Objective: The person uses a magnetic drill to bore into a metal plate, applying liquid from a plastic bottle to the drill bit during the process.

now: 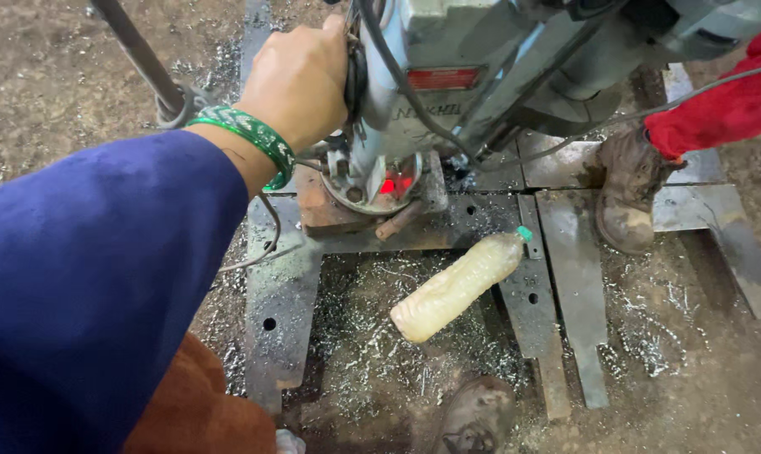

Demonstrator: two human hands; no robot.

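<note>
a: the fingers, what are they doing?

b: the fingers of the left hand [300, 80] are curling over the side of a grey magnetic drill [414, 92], wrapping out of sight round its housing, so the hand is gripping the machine. a green bangle [250, 134] is sitting on the wrist, above a blue sleeve [94, 286].

a: and the right hand?

b: it is not showing anywhere in the view.

a: where is the drill standing?

b: it is resting upright on a rusty block [330, 210] that is lying on steel plates [284, 311] on the dirt floor, with a red light glowing near its base and black cables hanging along its body.

a: what is lying around it?

b: a plastic bottle [456, 286] of cloudy pale liquid with a green cap is lying on its side just in front of the drill, among metal shavings. another person's muddy boot [628, 189] and red trouser leg [725, 105] are standing on the plates to the right.
</note>
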